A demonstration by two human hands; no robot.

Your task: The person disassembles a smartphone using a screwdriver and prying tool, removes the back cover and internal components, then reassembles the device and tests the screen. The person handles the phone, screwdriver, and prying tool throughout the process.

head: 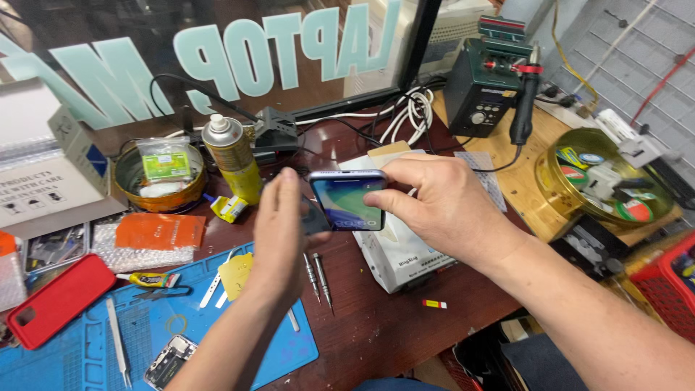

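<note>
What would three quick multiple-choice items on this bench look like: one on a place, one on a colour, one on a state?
1. Where does the spray can stand?
A. beside the round tin
B. on the blue mat
C. in the red basket

2. What colour is the phone case at the left?
A. green
B. red
C. white

3. How is the smartphone held?
A. flat on the table
B. between both hands, off the table
C. in one hand only

Answers: 1 A, the can stands next to the tin. 2 B, it is plainly red. 3 B, the left hand and right hand grip it in the air.
</note>
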